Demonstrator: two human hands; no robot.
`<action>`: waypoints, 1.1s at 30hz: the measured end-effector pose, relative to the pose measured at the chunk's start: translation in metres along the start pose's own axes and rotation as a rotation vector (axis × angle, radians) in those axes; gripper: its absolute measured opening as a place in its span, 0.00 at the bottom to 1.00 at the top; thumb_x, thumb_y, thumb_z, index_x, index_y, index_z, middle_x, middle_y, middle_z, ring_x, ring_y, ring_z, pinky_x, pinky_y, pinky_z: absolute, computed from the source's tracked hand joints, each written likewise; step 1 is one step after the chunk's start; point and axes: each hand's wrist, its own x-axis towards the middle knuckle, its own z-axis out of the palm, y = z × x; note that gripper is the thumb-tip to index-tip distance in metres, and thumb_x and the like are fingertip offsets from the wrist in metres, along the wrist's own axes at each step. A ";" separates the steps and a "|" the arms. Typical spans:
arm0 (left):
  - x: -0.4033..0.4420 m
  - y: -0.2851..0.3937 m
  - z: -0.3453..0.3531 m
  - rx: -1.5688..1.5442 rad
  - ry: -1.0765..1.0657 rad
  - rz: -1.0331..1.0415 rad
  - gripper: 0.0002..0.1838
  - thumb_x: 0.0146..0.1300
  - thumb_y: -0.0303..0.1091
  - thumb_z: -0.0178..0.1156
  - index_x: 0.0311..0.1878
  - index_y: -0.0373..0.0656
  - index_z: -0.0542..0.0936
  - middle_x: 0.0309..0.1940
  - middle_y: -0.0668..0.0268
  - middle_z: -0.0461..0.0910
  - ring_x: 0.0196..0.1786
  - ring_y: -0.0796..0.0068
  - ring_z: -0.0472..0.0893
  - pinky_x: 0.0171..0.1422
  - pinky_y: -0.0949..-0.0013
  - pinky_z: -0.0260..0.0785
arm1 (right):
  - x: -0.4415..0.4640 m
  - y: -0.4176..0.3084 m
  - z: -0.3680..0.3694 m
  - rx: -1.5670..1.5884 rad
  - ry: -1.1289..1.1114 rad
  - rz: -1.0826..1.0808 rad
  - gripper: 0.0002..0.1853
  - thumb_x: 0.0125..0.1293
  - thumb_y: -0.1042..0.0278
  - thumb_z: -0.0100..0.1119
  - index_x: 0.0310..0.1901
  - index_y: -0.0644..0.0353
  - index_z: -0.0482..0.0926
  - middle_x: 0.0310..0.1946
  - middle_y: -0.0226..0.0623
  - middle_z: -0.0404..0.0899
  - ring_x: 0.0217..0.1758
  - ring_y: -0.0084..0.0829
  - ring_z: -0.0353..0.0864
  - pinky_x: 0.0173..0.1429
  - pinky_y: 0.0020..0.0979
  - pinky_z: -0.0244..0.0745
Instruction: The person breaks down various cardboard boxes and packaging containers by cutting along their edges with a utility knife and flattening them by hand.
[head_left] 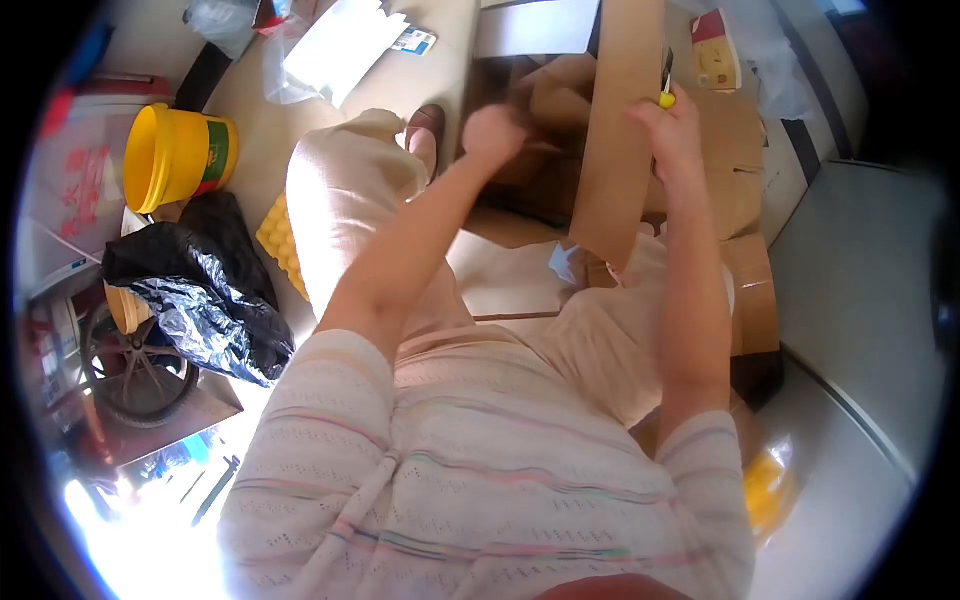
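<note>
An open cardboard box (525, 225) stands in front of me, its inside in shadow with brown shapes too blurred to make out. My left hand (495, 137) is closed over the box's left side, smeared by motion; anything in it is hidden. A long cardboard flap (622, 130) rises along the right side of the opening. At that flap's right edge is my right hand (672, 132), its fingers closed round a small cutter (667, 99) with a yellow part and a dark upper end.
Left: yellow bucket (180, 158), black plastic bag (205, 280), wheel (140, 365), yellow egg-crate piece (280, 240). White papers (345, 45) lie beyond my leg. Right: flattened cardboard (730, 170), a red-and-cream packet (715, 50) and a grey cabinet-like surface (870, 270).
</note>
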 end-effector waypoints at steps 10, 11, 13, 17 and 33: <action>0.030 -0.043 -0.165 -0.652 -0.067 0.103 0.12 0.46 0.31 0.65 0.35 0.37 0.82 0.28 0.66 0.79 0.30 0.77 0.76 0.36 0.76 0.68 | 0.012 0.011 -0.007 -0.047 0.022 -0.120 0.15 0.47 0.79 0.55 0.40 0.64 0.72 0.27 0.28 0.74 0.28 0.19 0.72 0.31 0.22 0.68; 0.036 -0.048 -0.172 -0.724 -0.097 0.150 0.12 0.46 0.31 0.64 0.35 0.36 0.81 0.28 0.66 0.79 0.30 0.77 0.77 0.35 0.76 0.68 | 0.012 0.012 -0.009 -0.037 0.017 -0.133 0.15 0.47 0.79 0.55 0.40 0.64 0.72 0.27 0.28 0.74 0.28 0.19 0.73 0.31 0.22 0.69; 0.035 -0.042 -0.198 -0.483 -0.034 0.318 0.11 0.47 0.29 0.63 0.35 0.36 0.81 0.26 0.67 0.78 0.28 0.77 0.77 0.34 0.76 0.69 | 0.009 0.007 -0.013 -0.018 0.045 -0.112 0.15 0.47 0.80 0.55 0.40 0.64 0.72 0.28 0.29 0.75 0.28 0.20 0.73 0.32 0.22 0.69; 0.105 -0.079 -0.282 -0.073 -0.531 0.273 0.24 0.54 0.32 0.57 0.56 0.39 0.69 0.62 0.58 0.62 0.62 0.64 0.63 0.62 0.57 0.57 | 0.009 0.001 -0.023 0.034 0.058 -0.120 0.15 0.47 0.81 0.55 0.40 0.64 0.72 0.29 0.31 0.76 0.28 0.22 0.74 0.33 0.23 0.71; 0.050 -0.241 -0.290 -0.723 -0.035 -0.206 0.16 0.54 0.27 0.58 0.47 0.35 0.75 0.34 0.62 0.78 0.33 0.74 0.78 0.38 0.72 0.71 | 0.006 -0.003 -0.028 0.091 0.083 -0.024 0.14 0.46 0.82 0.57 0.38 0.66 0.73 0.29 0.33 0.76 0.29 0.25 0.76 0.33 0.26 0.73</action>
